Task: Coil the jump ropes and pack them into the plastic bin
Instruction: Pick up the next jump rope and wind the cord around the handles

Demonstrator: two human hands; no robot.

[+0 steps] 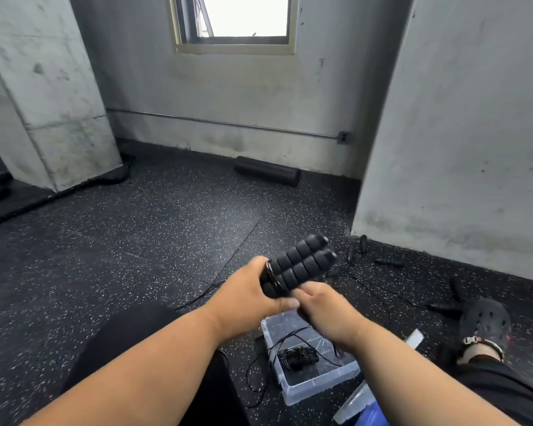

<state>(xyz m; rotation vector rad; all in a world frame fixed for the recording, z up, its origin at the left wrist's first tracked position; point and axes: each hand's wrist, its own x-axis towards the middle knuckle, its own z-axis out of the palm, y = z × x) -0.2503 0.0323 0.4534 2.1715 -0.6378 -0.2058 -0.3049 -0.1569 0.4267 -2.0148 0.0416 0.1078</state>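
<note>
Gripping two foam handles [299, 265], two hands; one bin [317, 385].

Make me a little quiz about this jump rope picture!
1. True or false: the bin already has a rope in it.
2. What does the left hand hold? A) two handles B) a shoe C) a foam roller
3. What dark roll lies by the far wall?

Key
1. True.
2. A: it grips the two handles side by side.
3. A foam roller.
</note>
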